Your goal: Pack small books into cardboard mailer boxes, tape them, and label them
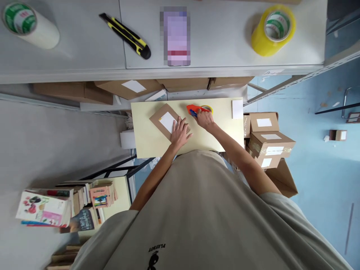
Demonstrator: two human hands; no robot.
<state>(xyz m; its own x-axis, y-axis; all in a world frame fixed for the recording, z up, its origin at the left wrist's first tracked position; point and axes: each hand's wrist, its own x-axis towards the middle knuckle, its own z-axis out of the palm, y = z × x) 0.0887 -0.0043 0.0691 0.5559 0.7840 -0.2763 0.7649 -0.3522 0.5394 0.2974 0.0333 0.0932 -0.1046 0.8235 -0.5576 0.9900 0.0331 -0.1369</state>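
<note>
A flat cardboard parcel (161,119) with a white label (168,122) lies at an angle on the pale yellow table (146,146). My left hand (180,134) rests on the parcel's near right part, its fingers spread and flat over the label's edge. To the right, my right hand (204,119) is closed around an orange tape dispenser (191,108) with a blue part. A yellow-rimmed tape roll (209,108) shows just beyond my knuckles. The dispenser is apart from the parcel; part of its grip is hidden by my fingers.
A white pad (237,109) lies at the table's right end. The shelf above holds a utility knife (126,36), a phone (177,37), a yellow tape roll (271,32) and a white one (42,33). Taped boxes (271,142) stand right; stacked books (81,198) stand left.
</note>
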